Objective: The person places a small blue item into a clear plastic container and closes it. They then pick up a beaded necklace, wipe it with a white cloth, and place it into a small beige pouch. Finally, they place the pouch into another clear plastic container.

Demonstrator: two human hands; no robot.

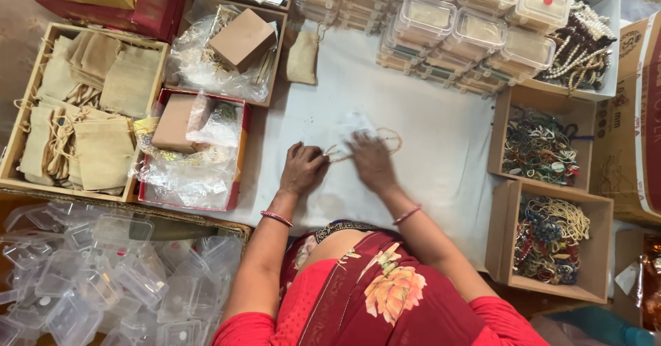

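While your left hand point(301, 169) pinches bead string point(358, 146) end at frame centre, right hand point(372, 161) presses flat on it, fingers spread; string runs left-right, loop trailing upper right on white cloth point(441, 139).

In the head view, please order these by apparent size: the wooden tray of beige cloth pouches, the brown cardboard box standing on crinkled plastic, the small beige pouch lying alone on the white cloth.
1. Wooden tray of beige cloth pouches, clearly largest.
2. Brown cardboard box.
3. Small beige pouch, smallest.
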